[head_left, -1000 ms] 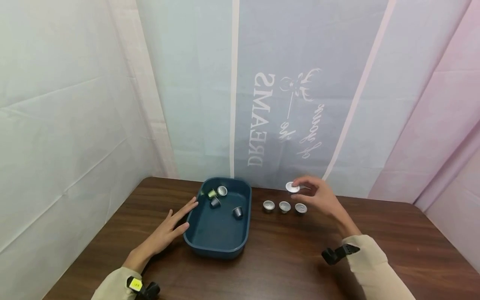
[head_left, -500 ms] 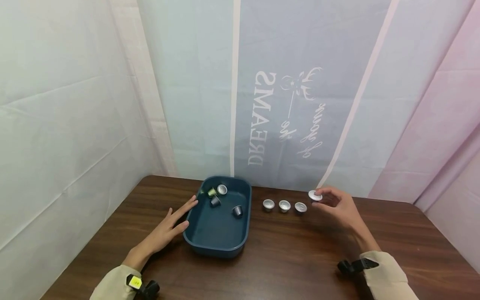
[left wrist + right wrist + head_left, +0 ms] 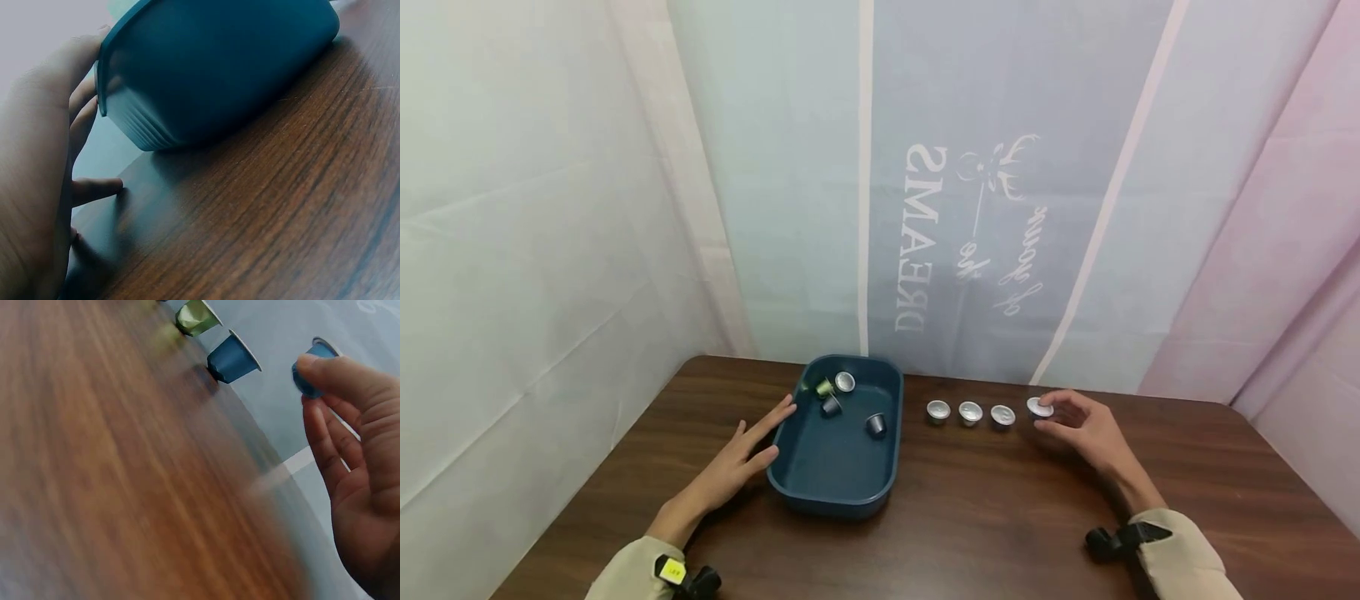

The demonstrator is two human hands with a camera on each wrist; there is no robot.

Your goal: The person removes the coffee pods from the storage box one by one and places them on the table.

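Note:
My right hand (image 3: 1093, 433) pinches a blue coffee capsule (image 3: 312, 359) between thumb and fingertips, foil lid up in the head view, at the right end of a row. Whether its base touches the table I cannot tell. Three capsules stand lid up to its left, among them a blue capsule (image 3: 232, 357) and a green capsule (image 3: 195, 317). My left hand (image 3: 733, 462) lies with fingers extended against the left rim of a dark blue plastic basin (image 3: 835, 502). Inside lie a green capsule (image 3: 824, 388), a lid-up capsule (image 3: 845, 382) and two dark capsules (image 3: 876, 426).
The brown wooden table (image 3: 985, 517) reaches back to a hanging cloth (image 3: 790, 208) printed with mirrored lettering. More cloth hangs at the left and right sides. A black wrist camera (image 3: 1120, 542) sits on the right sleeve.
My right hand has carried its capsule to the right, past the three standing ones, and lowered it to the row's right end. The left hand and basin have stayed put.

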